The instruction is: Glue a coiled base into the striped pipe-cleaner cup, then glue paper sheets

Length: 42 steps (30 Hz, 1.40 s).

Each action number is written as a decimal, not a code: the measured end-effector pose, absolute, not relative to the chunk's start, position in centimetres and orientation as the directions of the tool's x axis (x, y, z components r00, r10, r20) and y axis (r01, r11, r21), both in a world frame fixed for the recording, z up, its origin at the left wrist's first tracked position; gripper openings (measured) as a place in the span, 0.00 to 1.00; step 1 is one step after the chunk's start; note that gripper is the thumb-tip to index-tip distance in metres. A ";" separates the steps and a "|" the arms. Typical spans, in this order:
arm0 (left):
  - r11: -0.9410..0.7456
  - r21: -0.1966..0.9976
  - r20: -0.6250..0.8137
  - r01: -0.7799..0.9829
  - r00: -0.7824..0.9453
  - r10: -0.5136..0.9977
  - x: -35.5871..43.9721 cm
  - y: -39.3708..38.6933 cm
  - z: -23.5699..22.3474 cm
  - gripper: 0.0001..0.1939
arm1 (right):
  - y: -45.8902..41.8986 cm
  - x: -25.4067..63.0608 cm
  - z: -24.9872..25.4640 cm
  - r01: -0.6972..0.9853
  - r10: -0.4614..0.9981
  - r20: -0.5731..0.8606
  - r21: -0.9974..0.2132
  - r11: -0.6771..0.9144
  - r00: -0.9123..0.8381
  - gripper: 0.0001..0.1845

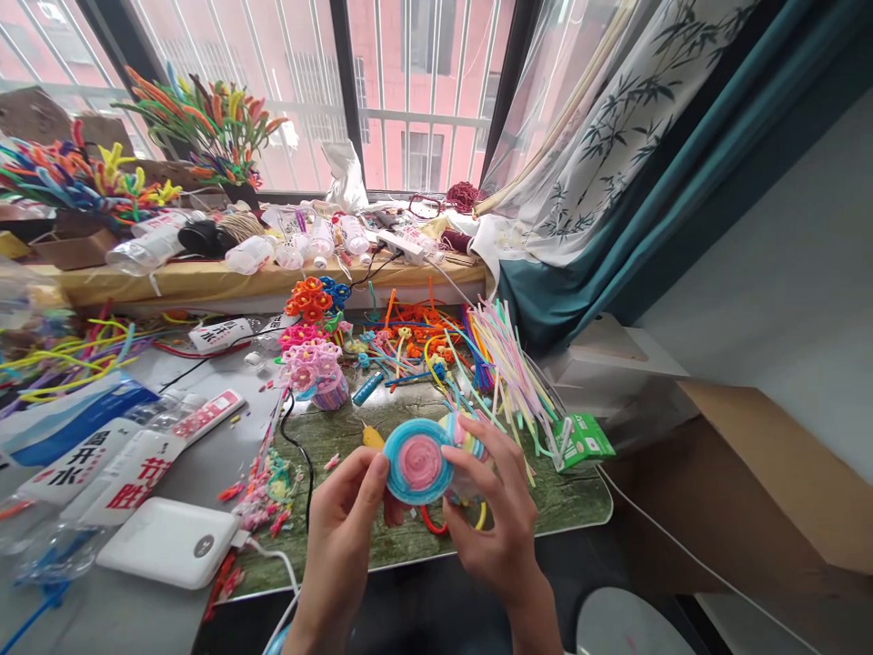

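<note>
My left hand pinches the left edge of a round coiled disc, fuzzy like pipe cleaner, pink in the middle with a blue rim. Its flat face is turned towards me. Just behind the disc's right side is a pastel-striped piece in yellow, blue and pink, with what looks like clear plastic below it. The curled fingers of my right hand grip this piece, and some fingertips lie by the disc's right edge. Past the disc, a yellow-handled tool lies on the table, partly hidden.
Pipe-cleaner flowers stand in a striped pot. Loose pipe cleaners spread at the back right, beside a green packet. A white power bank with a cable and plastic bottles lie left. A cardboard box stands right.
</note>
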<state>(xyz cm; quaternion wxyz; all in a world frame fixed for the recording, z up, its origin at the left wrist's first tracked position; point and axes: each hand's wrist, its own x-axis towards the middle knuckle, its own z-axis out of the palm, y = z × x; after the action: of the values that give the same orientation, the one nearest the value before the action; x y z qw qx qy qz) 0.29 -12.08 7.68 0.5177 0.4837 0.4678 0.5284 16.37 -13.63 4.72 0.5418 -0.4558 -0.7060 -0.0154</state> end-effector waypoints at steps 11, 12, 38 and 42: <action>-0.054 0.996 0.049 -0.064 -0.082 0.995 -0.1 -11.7 7.0 0.20 | -13.8 16.5 4.9 0.699 0.600 0.798 -0.396 0.595 -0.060 0.29; -0.058 0.996 0.051 -0.069 -0.094 0.994 0.0 -11.6 7.0 0.20 | -13.8 16.5 4.9 0.703 0.600 0.797 -0.390 0.595 -0.065 0.29; -0.683 0.376 0.850 0.626 0.060 0.523 -0.6 -12.1 6.9 0.19 | -13.1 16.6 3.4 0.469 0.766 0.626 -0.726 0.504 0.146 0.28; -0.683 0.391 0.848 0.617 0.048 0.528 -0.6 -12.0 6.6 0.19 | -13.0 16.4 3.4 0.418 0.745 0.648 -0.728 0.543 0.159 0.27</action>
<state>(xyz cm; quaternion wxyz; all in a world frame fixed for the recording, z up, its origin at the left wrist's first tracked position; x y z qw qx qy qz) -0.57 -11.99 6.57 -0.0392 0.7229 0.3961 0.5648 16.43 -13.04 3.41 0.6076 -0.4585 -0.6344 0.1345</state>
